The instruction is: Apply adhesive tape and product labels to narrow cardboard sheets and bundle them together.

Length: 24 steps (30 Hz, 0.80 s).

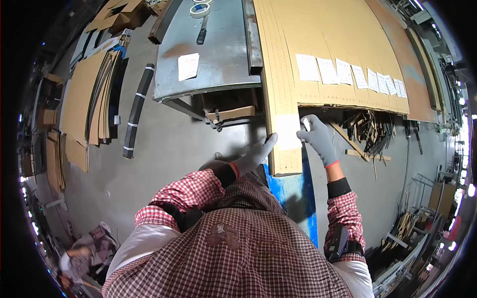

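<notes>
A long narrow stack of tan cardboard strips (283,94) runs away from me, its near end jutting past the table. A white paper sheet (287,132) lies on it near that end. My left hand (253,156), in a grey glove, has its fingers stretched out against the stack's left edge. My right hand (318,139), also gloved in grey, is beside the right edge, level with the sheet. Its fingers are bent and pinch a small white thing (305,124), too small to name for sure.
Wide cardboard sheets (343,39) with several paper slips cover the table to the right. On the metal table (218,54) at left lie tape rolls (200,10), a dark-handled tool (202,35) and papers (188,66). A blue board (298,193) sits below the strips. Another person (89,253) is at lower left.
</notes>
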Tool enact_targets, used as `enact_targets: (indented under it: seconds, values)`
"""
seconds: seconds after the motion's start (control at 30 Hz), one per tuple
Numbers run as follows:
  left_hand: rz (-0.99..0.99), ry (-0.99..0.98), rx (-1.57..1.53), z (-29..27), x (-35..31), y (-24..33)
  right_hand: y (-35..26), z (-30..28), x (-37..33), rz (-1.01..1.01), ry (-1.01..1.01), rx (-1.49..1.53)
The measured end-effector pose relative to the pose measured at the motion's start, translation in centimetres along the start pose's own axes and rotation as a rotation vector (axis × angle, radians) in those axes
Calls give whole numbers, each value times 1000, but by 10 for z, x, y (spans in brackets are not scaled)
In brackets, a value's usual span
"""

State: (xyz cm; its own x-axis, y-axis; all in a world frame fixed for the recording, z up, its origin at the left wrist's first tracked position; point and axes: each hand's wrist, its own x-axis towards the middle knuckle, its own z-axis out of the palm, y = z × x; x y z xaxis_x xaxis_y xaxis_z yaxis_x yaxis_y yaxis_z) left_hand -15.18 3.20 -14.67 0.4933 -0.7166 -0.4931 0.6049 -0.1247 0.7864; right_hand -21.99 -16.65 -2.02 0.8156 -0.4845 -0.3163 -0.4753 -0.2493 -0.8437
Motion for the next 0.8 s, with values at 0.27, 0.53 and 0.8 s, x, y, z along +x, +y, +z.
enact_targets:
  seconds: [0.27,0.53,0.8]
  values:
    - [377,-121,590,-1,-81,112,-86,-14,-50,-564,-615,-181]
    - [-33,-299,172,-27,-85,143,-67,-39,-23,-277,-664,-81]
    - [-6,-304,572,-54,39,15,148,27,75,-51,-502,-433]
